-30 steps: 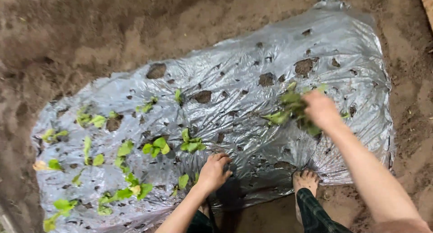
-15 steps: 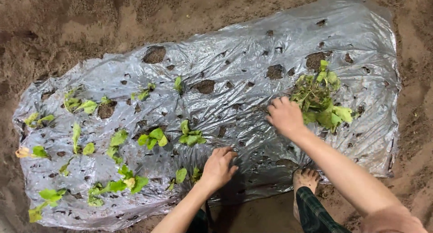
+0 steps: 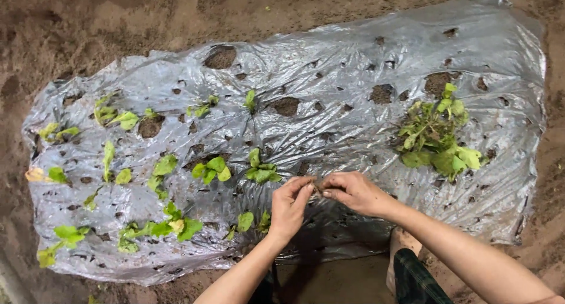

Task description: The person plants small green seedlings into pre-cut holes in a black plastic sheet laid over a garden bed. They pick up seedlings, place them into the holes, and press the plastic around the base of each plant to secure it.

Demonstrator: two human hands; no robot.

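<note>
A silver plastic sheet [image 3: 329, 62] lies over a soil bed, punched with holes. Small green seedlings [image 3: 212, 168] stand in many holes on its left half. A loose bunch of seedlings [image 3: 435, 139] rests on the sheet at the right. My left hand [image 3: 289, 207] and my right hand [image 3: 353, 192] meet near the sheet's front edge, fingertips pinched together on a small thin seedling piece between them. What exactly they pinch is too small to make out.
Bare brown soil [image 3: 118, 15] surrounds the sheet. Open planting holes [image 3: 220, 57] show dark earth across the middle and right of the sheet. My bare foot [image 3: 400, 251] and a dark plaid trouser leg [image 3: 418, 280] are at the front edge.
My right hand left the seedling bunch on the sheet at the right and came back left to meet my left hand, which lifted off the sheet. Both now pinch together.
</note>
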